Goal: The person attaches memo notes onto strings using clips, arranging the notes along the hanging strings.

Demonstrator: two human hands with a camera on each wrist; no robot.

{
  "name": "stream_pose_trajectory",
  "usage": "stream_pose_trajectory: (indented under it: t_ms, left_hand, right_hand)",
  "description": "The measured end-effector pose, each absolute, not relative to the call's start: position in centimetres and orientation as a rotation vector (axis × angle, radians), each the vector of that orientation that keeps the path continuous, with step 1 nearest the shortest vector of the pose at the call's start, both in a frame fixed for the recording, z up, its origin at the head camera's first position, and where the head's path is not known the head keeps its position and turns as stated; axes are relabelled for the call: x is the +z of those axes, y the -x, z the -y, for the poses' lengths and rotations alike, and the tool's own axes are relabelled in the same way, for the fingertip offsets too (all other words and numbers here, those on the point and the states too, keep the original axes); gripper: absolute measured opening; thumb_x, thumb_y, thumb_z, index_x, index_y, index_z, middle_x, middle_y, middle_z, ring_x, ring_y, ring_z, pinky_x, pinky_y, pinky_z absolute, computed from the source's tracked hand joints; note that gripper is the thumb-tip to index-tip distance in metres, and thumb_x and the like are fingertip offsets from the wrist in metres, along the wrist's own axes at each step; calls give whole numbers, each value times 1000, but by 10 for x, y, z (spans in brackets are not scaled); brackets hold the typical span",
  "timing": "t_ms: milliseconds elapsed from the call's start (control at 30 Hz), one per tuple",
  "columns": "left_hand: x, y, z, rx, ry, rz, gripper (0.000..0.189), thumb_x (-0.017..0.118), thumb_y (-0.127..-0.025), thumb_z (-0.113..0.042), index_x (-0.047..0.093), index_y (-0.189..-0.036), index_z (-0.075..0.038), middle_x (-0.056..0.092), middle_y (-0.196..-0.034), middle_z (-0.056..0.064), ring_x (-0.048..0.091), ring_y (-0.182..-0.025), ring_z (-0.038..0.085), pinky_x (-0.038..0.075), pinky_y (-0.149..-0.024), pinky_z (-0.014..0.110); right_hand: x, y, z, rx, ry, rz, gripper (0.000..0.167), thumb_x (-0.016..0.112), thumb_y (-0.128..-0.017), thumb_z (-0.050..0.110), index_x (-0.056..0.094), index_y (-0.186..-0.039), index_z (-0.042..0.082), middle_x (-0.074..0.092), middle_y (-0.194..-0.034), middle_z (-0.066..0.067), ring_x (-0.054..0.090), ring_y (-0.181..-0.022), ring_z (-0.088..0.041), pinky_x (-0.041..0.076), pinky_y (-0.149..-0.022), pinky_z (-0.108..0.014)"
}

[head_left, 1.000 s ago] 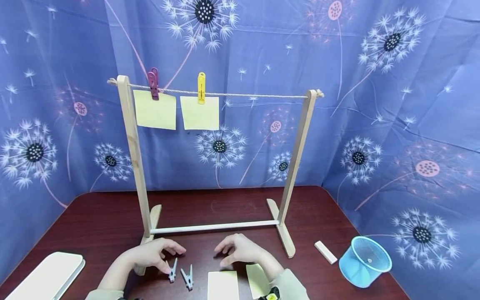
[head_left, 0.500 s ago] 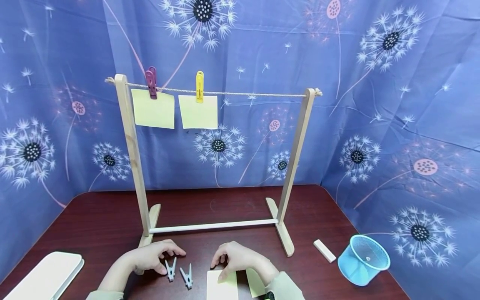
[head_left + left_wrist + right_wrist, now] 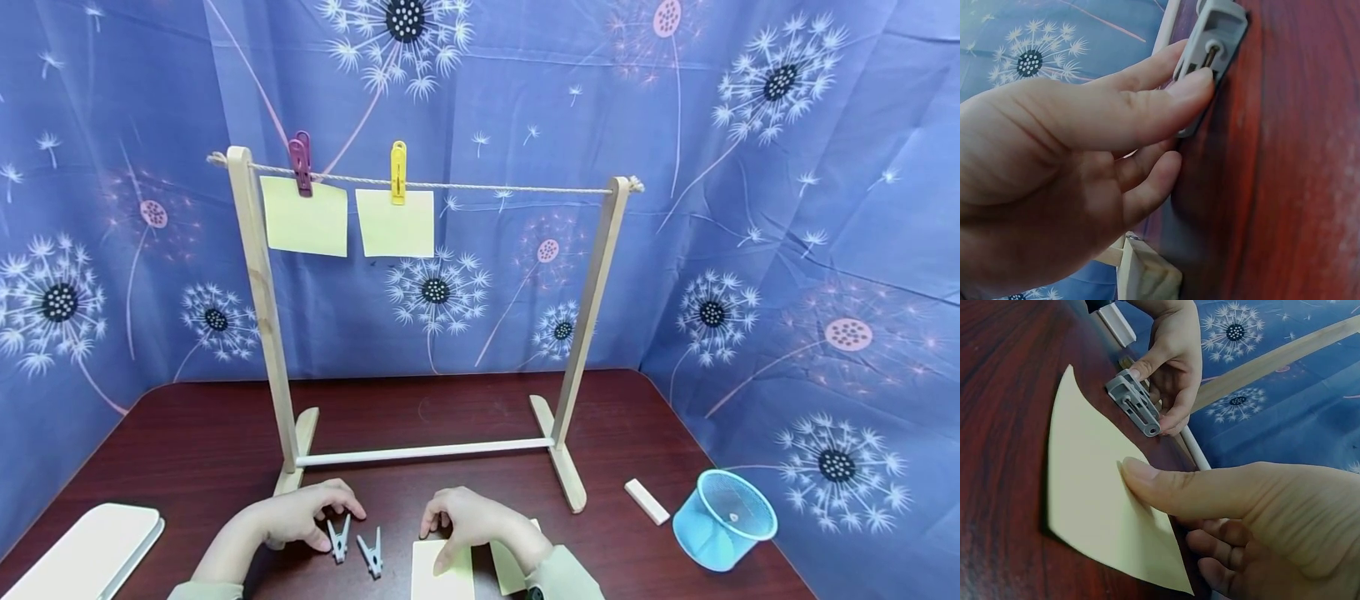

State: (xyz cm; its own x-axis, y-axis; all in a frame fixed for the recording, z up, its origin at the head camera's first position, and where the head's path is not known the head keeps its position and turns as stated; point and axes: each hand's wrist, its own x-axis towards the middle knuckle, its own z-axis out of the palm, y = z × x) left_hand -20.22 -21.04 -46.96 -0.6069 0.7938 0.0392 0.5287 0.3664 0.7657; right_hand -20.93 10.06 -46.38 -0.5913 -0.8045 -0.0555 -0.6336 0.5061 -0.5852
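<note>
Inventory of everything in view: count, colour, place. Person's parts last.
Rack: 1, pale wood, mid-table
Crossbar: 1, white, rack bottom
Cord: 1, beige, rack top
Left peg: 1, purple, on cord
Right peg: 1, yellow, on cord
Hung notes: 2, yellow, under cord
Loose pegs: 2, grey, front left-centre
Loose notes: 2, yellow, front centre
Flat case: 1, white, front left
Small bar: 1, white, right
Mesh cup: 1, blue, far right
Table: 1, dark reddish, under everything
Cloth: 1, blue dandelion print, behind
Left hand: 1, bare, by loose pegs
Right hand: 1, bare, thumb on loose note
Sleeves: 2, pale, bottom edge
</note>
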Motion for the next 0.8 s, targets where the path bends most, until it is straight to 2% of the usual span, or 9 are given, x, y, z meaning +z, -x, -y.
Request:
stream_pose_trajectory:
  t_ms: [167, 400, 533, 800]
  left_hand:
    - [-471, 202, 211, 1088, -1190, -2298, 49, 72, -70, -1, 63, -117, -5, 53, -105, 1, 47, -91, 0, 41, -72, 21]
    - [-471, 203, 209, 1088, -1086, -2296, 50, 72, -69, 3, 64, -117, -7, 53, -108, -2, 47, -92, 1, 41, -73, 21]
    - [-471, 203, 209, 1090, -1054, -2291, 48, 72, -69, 3, 65, -116, -8, 53, -110, -3, 48, -94, 1, 41, -74, 22]
    - [-469, 203, 209, 1088, -1058, -2285, 42, 69, -74, 4, 64, -114, -6, 53, -111, -1, 48, -98, 2, 43, -74, 23]
  right_hand:
    - [-466, 210, -100, -717, 1195, -2449, 34, 92, -62, 12, 73, -91, 11, 60, -81, 7, 44, -71, 7, 40, -68, -8]
    - [-466, 211, -101, -752, 1192, -2488, 31, 89, -67, 10, 73, -94, 9, 66, -85, 0, 48, -73, 5, 41, -70, -8]
    - [-465, 212, -101, -766, 1169, -2532, 31, 89, -69, 13, 73, -96, 9, 66, -88, 1, 51, -75, 4, 43, -72, -10]
    - [-466, 214, -103, -791, 1170, -2541, 39, 90, -67, 18, 75, -102, 10, 68, -91, 3, 54, -79, 2, 46, -75, -12]
